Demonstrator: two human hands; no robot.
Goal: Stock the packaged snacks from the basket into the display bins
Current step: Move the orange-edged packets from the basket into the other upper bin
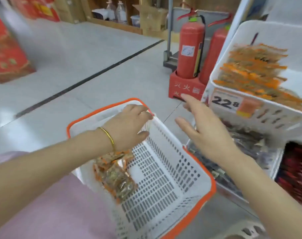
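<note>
Though blurred, snacks in basket beneath wrist

Left hand around basket rim, right hand outspread beside bin

A white perforated basket with an orange rim sits tipped at 6 o'clock in the view, and a small heap of clear, orange-edged snack packets with brownish contents lies against its wall on the 9 o'clock side. At 3 o'clock stands a white slotted upper bin, filled with a leaning row of matching orange-edged packets. Below it, toward 4 o'clock and just beside the basket's rim, a lower bin holds dark packets, with blurred red packets next to them.
</note>
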